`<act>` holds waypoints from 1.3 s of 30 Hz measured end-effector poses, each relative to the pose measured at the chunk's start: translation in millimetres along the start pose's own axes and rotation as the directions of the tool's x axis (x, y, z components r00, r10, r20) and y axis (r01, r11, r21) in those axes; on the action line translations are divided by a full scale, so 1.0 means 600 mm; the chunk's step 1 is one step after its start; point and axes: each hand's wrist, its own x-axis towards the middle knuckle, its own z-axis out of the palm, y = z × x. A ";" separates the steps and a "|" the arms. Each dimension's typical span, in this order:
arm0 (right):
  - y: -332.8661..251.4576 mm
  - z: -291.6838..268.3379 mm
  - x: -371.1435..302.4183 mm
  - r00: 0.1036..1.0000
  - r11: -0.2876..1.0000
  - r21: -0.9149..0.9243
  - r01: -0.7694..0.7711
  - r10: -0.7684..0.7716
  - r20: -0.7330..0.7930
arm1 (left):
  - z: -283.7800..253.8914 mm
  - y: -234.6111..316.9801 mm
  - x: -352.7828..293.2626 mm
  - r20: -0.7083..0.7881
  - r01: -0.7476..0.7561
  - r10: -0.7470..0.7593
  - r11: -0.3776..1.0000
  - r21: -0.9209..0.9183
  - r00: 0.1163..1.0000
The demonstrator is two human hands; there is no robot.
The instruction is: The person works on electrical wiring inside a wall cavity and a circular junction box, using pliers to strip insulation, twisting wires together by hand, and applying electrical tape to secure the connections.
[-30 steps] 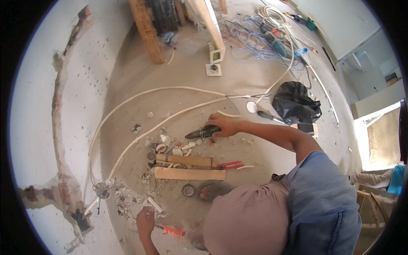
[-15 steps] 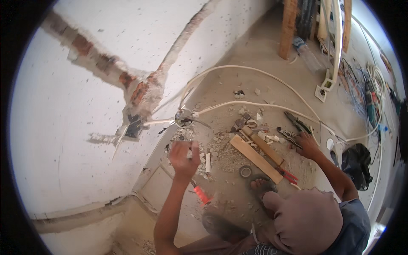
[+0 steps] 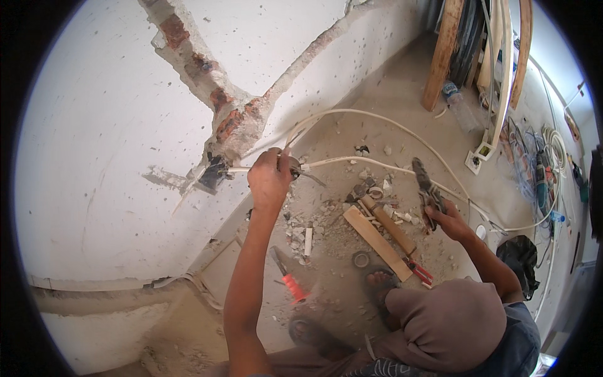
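Observation:
My left hand point(image 3: 270, 178) is closed at a small round junction box point(image 3: 294, 166) beside the wall, its fingers hiding the box's near side. White cables run into the box, and a short dark cable end sticks out to its right. One white cable point(image 3: 370, 161) stretches right across the floor, while another white cable point(image 3: 370, 112) arcs behind it. My right hand point(image 3: 443, 217) grips dark pliers point(image 3: 422, 178) just above the floor, jaws pointing away from me. Part of the handles is hidden by the fingers.
Ahead left, the white wall has a broken-out channel point(image 3: 229, 122) with bare brick. Between my hands lie rubble, a wooden board point(image 3: 377, 242), a tape roll point(image 3: 360, 259) and red-handled pliers point(image 3: 419, 273). An orange-handled tool point(image 3: 293, 288) rests nearer. A plastic bottle point(image 3: 461, 110) lies far right.
My left hand has moved up from over the rubble to the junction box and closed there. My right hand has picked the dark pliers up from the floor.

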 end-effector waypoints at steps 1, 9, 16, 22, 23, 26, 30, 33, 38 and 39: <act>-0.026 0.014 0.007 0.999 0.995 0.094 -0.041 0.039 0.021 | 0.005 -0.009 -0.001 -0.035 0.018 -0.019 0.999 -0.032 0.999; -0.135 0.087 0.082 0.939 0.981 0.192 -0.038 -0.031 0.344 | -0.014 -0.003 0.005 -0.035 0.290 -0.301 0.940 -0.179 0.953; -0.228 0.146 0.186 0.710 0.048 -0.881 0.471 -0.613 0.346 | -0.052 -0.008 -0.037 0.151 0.321 -0.302 0.938 -0.127 0.941; -0.223 0.191 0.292 0.655 -0.123 -0.891 0.437 -0.636 0.409 | -0.044 -0.007 -0.047 0.449 0.592 -0.392 0.605 -0.532 0.803; -0.228 0.194 0.298 0.653 -0.135 -0.884 0.447 -0.626 0.425 | -0.040 -0.006 -0.047 0.452 0.599 -0.395 0.574 -0.558 0.800; -0.239 0.202 0.309 0.642 -0.159 -0.863 0.480 -0.606 0.469 | -0.025 -0.008 -0.047 0.472 0.622 -0.407 0.471 -0.625 0.782; -0.240 0.213 0.319 0.614 -0.154 -0.849 0.506 -0.627 0.480 | -0.013 -0.011 -0.048 0.499 0.647 -0.421 0.373 -0.666 0.757; -0.235 0.216 0.325 0.607 -0.143 -0.849 0.508 -0.640 0.471 | -0.011 -0.014 -0.050 0.509 0.660 -0.432 0.356 -0.662 0.744; -0.239 0.226 0.332 0.578 -0.157 -0.841 0.518 -0.661 0.479 | -0.017 -0.013 -0.048 0.542 0.684 -0.434 0.311 -0.660 0.720; -0.240 0.226 0.334 0.564 -0.165 -0.835 0.525 -0.667 0.487 | -0.018 -0.011 -0.047 0.543 0.688 -0.439 0.309 -0.656 0.715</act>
